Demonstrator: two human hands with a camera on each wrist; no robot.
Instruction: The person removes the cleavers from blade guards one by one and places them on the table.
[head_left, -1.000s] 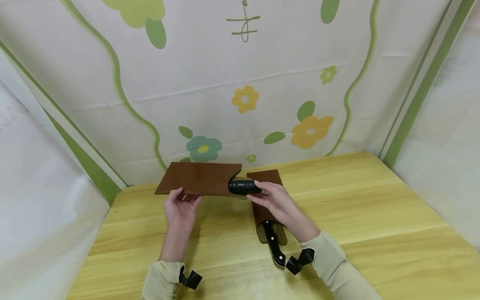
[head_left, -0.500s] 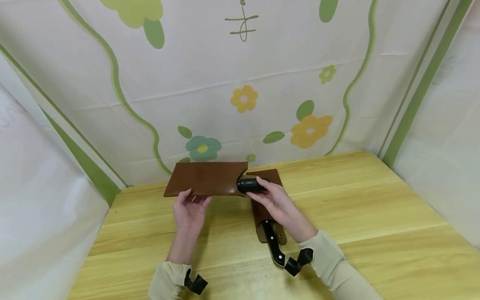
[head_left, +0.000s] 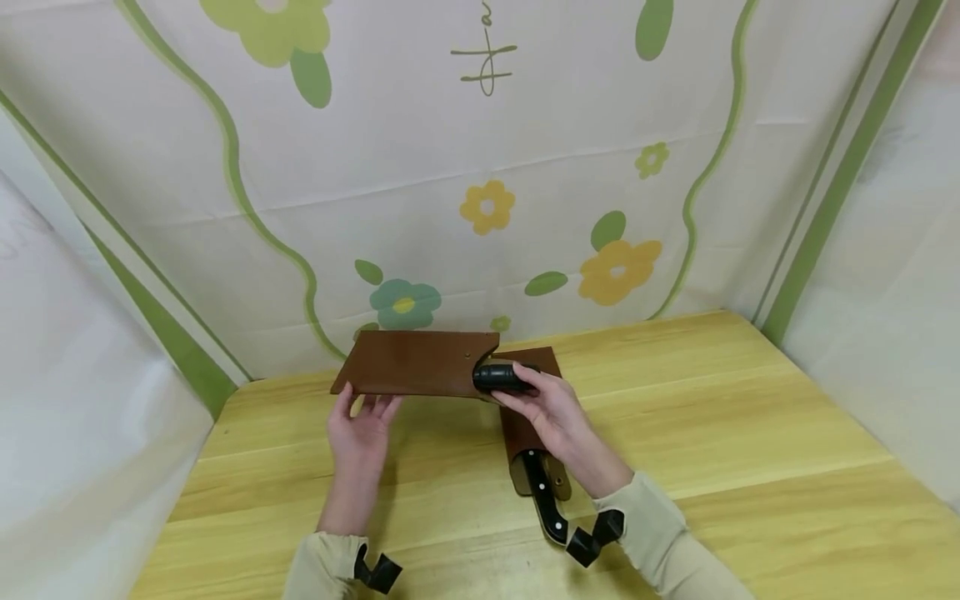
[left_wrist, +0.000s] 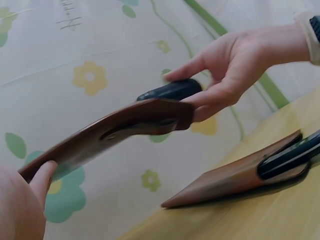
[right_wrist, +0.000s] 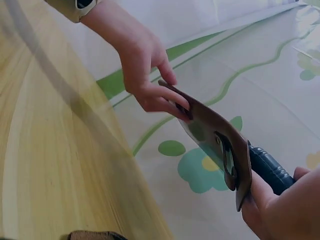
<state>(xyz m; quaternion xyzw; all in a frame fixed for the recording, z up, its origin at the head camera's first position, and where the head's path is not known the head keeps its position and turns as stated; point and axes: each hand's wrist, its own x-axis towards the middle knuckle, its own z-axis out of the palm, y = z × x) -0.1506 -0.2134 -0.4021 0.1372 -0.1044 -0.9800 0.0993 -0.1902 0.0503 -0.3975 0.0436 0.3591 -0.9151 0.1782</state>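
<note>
A wide brown leather sheath (head_left: 412, 363) is held up above the table, with a ridged black knife handle (head_left: 501, 377) sticking out of its right end. The blade is hidden inside. My left hand (head_left: 360, 437) pinches the sheath's lower edge near its left end, thumb on the front and fingers behind, as the right wrist view also shows. My right hand (head_left: 551, 417) grips the handle between thumb and fingers; in the left wrist view its fingers lie under the sheath's mouth (left_wrist: 182, 116). Below, a second brown sheath (head_left: 519, 433) lies on the table, holding a knife with a riveted black handle (head_left: 542, 492).
The wooden table (head_left: 720, 433) stretches out to both sides and toward me. A white curtain (head_left: 390, 133) printed with flowers hangs right behind its back edge, with side curtains at left and right. Black straps sit on both wrists.
The held sheath and its handle have shifted right, the handle sliding further into my right hand. My left hand then slid left along the lower edge. The second sheath lies unmoved.
</note>
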